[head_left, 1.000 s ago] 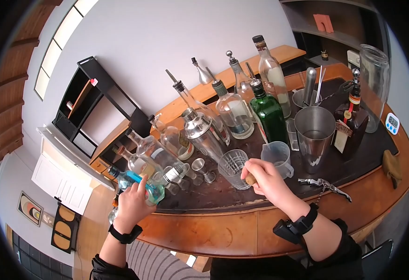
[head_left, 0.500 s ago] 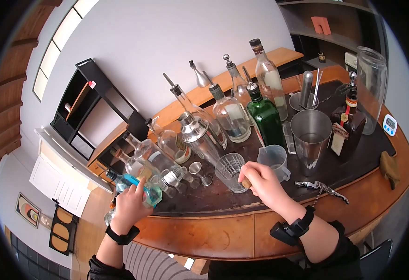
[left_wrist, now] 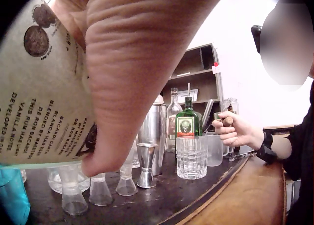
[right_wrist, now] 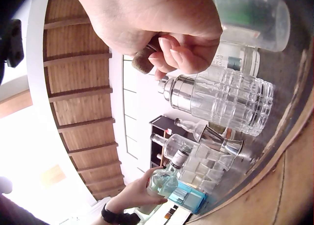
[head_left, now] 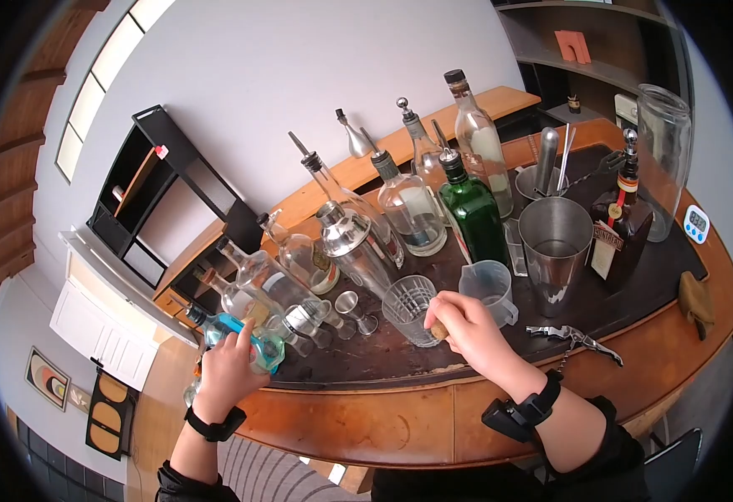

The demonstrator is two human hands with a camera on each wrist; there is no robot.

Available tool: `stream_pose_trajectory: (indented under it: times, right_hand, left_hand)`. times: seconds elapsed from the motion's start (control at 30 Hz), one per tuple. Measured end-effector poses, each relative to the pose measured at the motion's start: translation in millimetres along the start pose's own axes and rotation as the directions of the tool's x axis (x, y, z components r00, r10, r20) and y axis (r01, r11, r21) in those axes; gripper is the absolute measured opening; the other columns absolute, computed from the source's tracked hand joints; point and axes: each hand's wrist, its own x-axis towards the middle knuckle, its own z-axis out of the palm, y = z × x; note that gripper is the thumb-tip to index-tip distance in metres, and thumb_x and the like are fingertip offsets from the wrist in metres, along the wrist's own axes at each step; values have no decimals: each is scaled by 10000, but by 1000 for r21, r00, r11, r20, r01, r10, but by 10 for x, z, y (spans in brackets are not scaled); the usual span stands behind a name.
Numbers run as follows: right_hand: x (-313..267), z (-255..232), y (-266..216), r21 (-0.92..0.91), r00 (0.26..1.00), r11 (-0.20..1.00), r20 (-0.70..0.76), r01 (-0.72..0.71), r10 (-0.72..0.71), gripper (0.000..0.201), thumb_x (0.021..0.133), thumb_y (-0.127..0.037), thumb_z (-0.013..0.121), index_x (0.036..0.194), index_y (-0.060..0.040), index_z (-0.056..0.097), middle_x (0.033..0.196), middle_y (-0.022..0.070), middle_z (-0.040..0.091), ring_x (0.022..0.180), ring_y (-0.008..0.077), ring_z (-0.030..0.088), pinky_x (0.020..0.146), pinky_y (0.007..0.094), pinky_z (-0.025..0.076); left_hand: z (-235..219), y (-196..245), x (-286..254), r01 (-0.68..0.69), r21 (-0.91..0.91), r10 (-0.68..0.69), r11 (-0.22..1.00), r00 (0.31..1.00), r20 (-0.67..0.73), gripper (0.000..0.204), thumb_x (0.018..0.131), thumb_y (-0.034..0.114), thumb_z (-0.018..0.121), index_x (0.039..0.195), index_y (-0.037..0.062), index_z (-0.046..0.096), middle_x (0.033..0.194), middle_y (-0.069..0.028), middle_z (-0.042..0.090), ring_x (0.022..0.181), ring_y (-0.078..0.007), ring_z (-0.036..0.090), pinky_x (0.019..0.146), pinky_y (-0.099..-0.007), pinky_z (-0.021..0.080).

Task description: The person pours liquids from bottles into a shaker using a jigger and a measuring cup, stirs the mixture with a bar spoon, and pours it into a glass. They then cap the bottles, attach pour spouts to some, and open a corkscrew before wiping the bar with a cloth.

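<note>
My left hand [head_left: 231,376] grips a clear, greenish bottle [head_left: 269,350] at the table's left, its printed label [left_wrist: 41,92] large in the left wrist view. A bright blue bottle [right_wrist: 195,198] stands beside it in the right wrist view. Curled fingers of my right hand [head_left: 471,330] hold a brown cork stopper [head_left: 439,330]; the same cork [right_wrist: 143,61] sticks out of the fist in the right wrist view. Just left of this hand is a cut-glass tumbler [head_left: 410,309], whose patterned wall [left_wrist: 192,158] shows from the side in the left wrist view.
Behind the tumbler stand a steel shaker [head_left: 345,238], a green bottle [head_left: 473,213] and several clear bottles. A jigger [head_left: 356,312] is left of the tumbler, a plastic jug [head_left: 485,291] right. Further right are a metal tin [head_left: 556,243], a corkscrew [head_left: 576,341] and a timer [head_left: 696,224].
The head view has shifted slightly, so table items appear a little further left. Both hands keep their holds on the bottle and the cork, with little visible movement.
</note>
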Motion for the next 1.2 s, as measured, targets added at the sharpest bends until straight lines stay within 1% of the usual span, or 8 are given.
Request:
stream_pose_trajectory:
  times: [0.47, 0.6, 0.7, 0.77, 0.87, 1.0, 1.1, 1.2]
  right_hand:
    - [-4, 1, -22, -9, 1000, 1000, 14, -16, 16, 280, 955, -215, 487, 792, -9, 584, 756, 29, 568, 744, 117, 535, 699, 272, 423]
    - [12, -22, -17, 12, 1000, 1000, 17, -14, 14, 269, 956, -219, 487, 794, -31, 590, 734, -1, 545, 675, 89, 492, 620, 247, 387]
    - [-25, -79, -123, 35, 998, 997, 8, -62, 61, 261, 974, -238, 482, 823, -50, 583, 716, -24, 517, 599, 58, 434, 552, 219, 339]
    - [-4, -67, -198, -15, 999, 998, -8, -53, 53, 260, 982, -230, 478, 826, -47, 577, 710, -21, 512, 591, 57, 431, 551, 216, 345]
    - [46, 51, -367, -180, 987, 971, -6, 158, -162, 251, 1005, -199, 453, 835, -44, 554, 675, -38, 425, 535, 12, 345, 476, 187, 268]
    - [189, 446, -953, -373, 889, 807, 183, 459, -420, 171, 972, -140, 549, 849, -22, 549, 586, -5, 472, 549, 55, 413, 520, 245, 350]
    - [246, 847, -1459, -534, 809, 615, 294, 580, -509, 192, 945, -194, 590, 842, -36, 553, 535, 31, 465, 477, 102, 405, 476, 296, 338]
    - [313, 1266, -1778, -479, 684, 489, 475, 729, -554, 197, 919, -215, 594, 832, -40, 567, 563, 92, 543, 484, 226, 553, 494, 346, 421]
  left_hand:
    - [116, 168, -181, 171, -402, -222, 900, 971, -84, 1012, 580, 286, 858, 1425, 55, 353, 1079, -194, 665, 938, -351, 676, 785, -403, 552]
    - [119, 394, -288, 112, -784, -326, 610, 938, -119, 1004, 604, 174, 867, 1435, 55, 317, 1115, -157, 643, 987, -277, 666, 885, -372, 529]
    - [152, 670, -390, -82, -996, -431, 36, 898, -89, 1054, 632, 152, 880, 1457, 61, 231, 1188, -87, 535, 1101, -200, 558, 954, -367, 480]
    - [168, 830, -435, -155, -981, -455, -120, 887, -85, 1068, 627, 158, 893, 1452, 60, 221, 1189, -90, 535, 1095, -194, 563, 950, -363, 480]
    - [184, 1008, -440, -217, -953, -437, -210, 893, -107, 1052, 629, 142, 887, 1437, 67, 216, 1239, -94, 500, 1111, -200, 551, 950, -368, 480]
    - [122, 1171, -447, -238, -895, -401, -378, 913, -73, 1034, 620, 139, 887, 1423, 55, 241, 1252, -103, 495, 1142, -199, 531, 994, -382, 452]
    - [133, 1155, -443, -254, -926, -353, -279, 924, -147, 1054, 619, 135, 886, 1435, 39, 226, 1291, -117, 469, 1197, -216, 499, 1034, -395, 420]
    - [175, 1128, -439, -259, -935, -342, -243, 925, -168, 1059, 619, 137, 886, 1438, 32, 222, 1313, -125, 458, 1219, -226, 487, 1051, -397, 404]
